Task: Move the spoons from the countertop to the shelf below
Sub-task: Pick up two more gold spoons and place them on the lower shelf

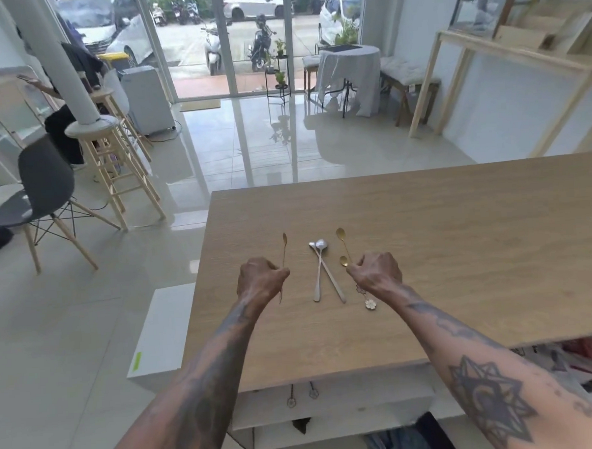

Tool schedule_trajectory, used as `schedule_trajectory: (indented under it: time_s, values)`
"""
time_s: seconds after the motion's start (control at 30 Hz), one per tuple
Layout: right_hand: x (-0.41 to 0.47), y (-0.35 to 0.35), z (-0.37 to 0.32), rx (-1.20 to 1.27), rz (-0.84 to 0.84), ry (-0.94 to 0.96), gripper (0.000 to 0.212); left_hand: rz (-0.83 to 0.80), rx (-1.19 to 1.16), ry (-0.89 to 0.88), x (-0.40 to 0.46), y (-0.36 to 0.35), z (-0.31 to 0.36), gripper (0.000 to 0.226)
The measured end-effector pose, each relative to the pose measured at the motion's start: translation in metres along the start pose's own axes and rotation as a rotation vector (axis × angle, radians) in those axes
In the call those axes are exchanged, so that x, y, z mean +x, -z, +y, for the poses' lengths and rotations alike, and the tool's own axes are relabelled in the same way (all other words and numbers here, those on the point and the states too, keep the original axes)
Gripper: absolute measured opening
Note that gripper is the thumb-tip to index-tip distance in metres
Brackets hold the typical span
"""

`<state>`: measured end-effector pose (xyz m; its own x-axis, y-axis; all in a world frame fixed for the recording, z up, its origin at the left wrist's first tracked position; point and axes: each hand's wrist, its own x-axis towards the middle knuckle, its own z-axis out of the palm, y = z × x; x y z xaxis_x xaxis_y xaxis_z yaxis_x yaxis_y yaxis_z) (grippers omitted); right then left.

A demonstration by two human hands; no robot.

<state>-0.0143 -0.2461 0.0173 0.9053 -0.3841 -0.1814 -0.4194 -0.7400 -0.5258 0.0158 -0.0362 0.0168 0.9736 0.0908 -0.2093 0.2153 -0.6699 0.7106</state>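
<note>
Nearest the camera, under the front edge of the bench (459, 222), the white shelf (348, 398) already carries two slim utensils (301, 394) lying side by side with their round ends toward the viewer; they look like spoons or stirrers set down there, so the task seems partly done.

Above that, both forearms reach out over the wooden top. The left hand (260, 281) is curled into a loose fist, its fingers pinching one thin gold spoon (284, 250) near the middle of the handle, bowl pointing away and tail hanging below the fist. Holding it mid-handle probably keeps so light a piece balanced for the carry down. The right hand (376, 273) is likewise closed, fingers pressed around two gold spoons (343, 247), one bowl just beside the knuckles and the other farther out. A flower-shaped end (370, 304) shows below the wrist, likely a handle tip of one of them. Whether these spoons are lifted clear or touch the wood, I cannot tell.

Between the hands, two long silver spoons (324, 269) lie flat on the bench, handles crossed and bowls touching at the far end; they remain to be moved.

Beyond, the rest of the bench shows plain wood.
</note>
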Motion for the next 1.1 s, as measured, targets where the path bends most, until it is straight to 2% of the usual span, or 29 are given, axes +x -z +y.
schedule_trajectory:
  time_s: [0.13,0.23,0.47,0.67,0.8,0.97,1.1]
  values:
    - [-0.028,0.035,-0.01,0.022,0.073,0.018,0.032,0.049,-0.045,-0.068,-0.025,0.016,0.028,0.02]
    - [-0.048,0.06,-0.007,0.018,0.123,0.068,0.032,0.064,-0.064,-0.115,-0.047,0.02,0.044,0.018]
    - [-0.118,0.077,0.043,0.017,0.08,0.066,0.034,0.023,-0.081,-0.1,-0.129,-0.011,0.039,0.019]
    - [-0.191,0.023,0.125,-0.048,0.001,0.075,0.032,-0.109,-0.139,-0.001,-0.208,-0.088,-0.034,0.018]
    - [-0.226,-0.036,0.169,-0.101,-0.069,0.04,0.025,-0.123,-0.093,0.111,-0.248,-0.126,-0.096,0.023]
    - [-0.23,-0.105,0.208,-0.084,-0.18,-0.029,0.026,-0.096,-0.051,0.261,-0.261,-0.159,-0.164,0.035]
    - [-0.209,-0.151,0.228,-0.025,-0.242,-0.079,0.035,-0.095,-0.043,0.314,-0.244,-0.185,-0.208,0.033]
